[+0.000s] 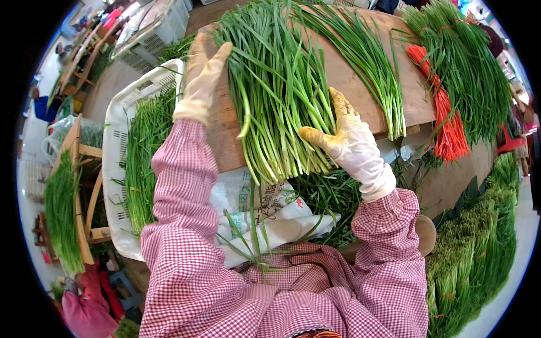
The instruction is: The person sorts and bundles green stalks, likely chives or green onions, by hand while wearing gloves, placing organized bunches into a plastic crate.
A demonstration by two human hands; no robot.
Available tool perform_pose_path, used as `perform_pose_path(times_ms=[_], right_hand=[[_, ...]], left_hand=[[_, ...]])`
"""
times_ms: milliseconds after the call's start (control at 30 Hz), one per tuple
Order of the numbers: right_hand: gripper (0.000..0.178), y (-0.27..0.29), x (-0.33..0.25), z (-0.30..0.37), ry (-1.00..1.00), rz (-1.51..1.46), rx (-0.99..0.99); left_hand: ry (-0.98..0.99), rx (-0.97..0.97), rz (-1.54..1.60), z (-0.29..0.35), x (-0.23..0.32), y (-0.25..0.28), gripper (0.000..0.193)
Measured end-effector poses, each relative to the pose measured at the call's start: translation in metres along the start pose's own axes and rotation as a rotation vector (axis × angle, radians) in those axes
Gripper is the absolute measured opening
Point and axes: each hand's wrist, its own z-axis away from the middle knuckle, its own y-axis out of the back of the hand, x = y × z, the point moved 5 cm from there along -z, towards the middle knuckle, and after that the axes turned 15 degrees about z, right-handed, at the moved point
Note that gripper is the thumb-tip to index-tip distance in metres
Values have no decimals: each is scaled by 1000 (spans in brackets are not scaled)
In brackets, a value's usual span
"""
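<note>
In the head view, a large bunch of long, flat green leaves with pale stem ends (276,107) lies on the brown wooden surface (225,138), its stems toward the person and no tie visible around it. The gloved left hand (202,79) is beside its left flank, its grip spread, thumb away from the fingers; whether it touches the leaves cannot be told. The gloved right hand (350,141) rests against the stems' right side, its grip also spread, pinching nothing. Banded green bundles at the upper right (473,73) and a banded green stack at the lower right (479,242) look finished. Apparently left to tie are this bunch, a thinner loose green sheaf (380,79) and perhaps the greens in the white plastic crate (114,180); bright red strips (448,121) lie near.
</note>
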Motion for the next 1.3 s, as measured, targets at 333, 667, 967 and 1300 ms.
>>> perform_pose_path(times_ms=[333, 667, 967, 1300], right_hand=[[42, 7, 12, 27, 227, -248, 107], [25, 29, 36, 11, 56, -387, 146], [34, 13, 14, -7, -47, -439, 4], [35, 10, 37, -3, -180, -289, -126]], left_hand=[[-819, -655, 293, 39, 121, -67, 59], [-761, -744, 261, 51, 90, -62, 56], [-792, -665, 232, 53, 97, -62, 52], [-704, -569, 146, 51, 89, -63, 47]])
